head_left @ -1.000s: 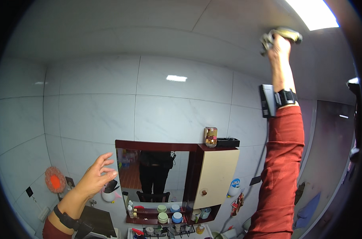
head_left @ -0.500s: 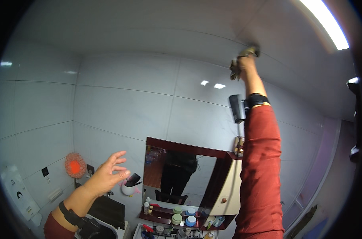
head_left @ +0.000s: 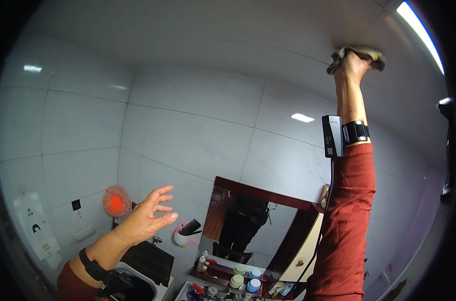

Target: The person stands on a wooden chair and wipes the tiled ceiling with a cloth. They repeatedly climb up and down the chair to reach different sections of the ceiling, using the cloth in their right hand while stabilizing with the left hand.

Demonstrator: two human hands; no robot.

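The right hand (head_left: 355, 67) is high up in the upper right of the frame. Its fingers are closed around a crumpled, dull yellow-green and grey cloth (head_left: 371, 51). The cloth is up at the smooth, pale grey ceiling (head_left: 213, 32) and looks like it touches it. It is near a long, bright white light (head_left: 419, 34). The right arm goes straight up in a rusty red sleeve (head_left: 344, 215). A flat black and grey box (head_left: 332, 136) sits beside the wrist, next to a black strap (head_left: 357, 131).

The left hand (head_left: 143, 220) is in the lower left part of the frame. Its fingers are spread apart and a little bent, in the air. Another black strap (head_left: 93, 266) goes around its wrist.

In the picture, the left hand is between a round, fluffy orange duster (head_left: 116, 201) and a pink and white animal-shaped cup (head_left: 181, 238) on the wall. A black comb (head_left: 192, 226) leans out of the cup. Below the hand is a flat, dark lid (head_left: 150, 263).

At the lower middle is a mirror (head_left: 223, 236) with a dark red frame (head_left: 260, 189). Small green and blue jars (head_left: 253, 285) stand under it. A cream cupboard door (head_left: 293, 272) is to its right.
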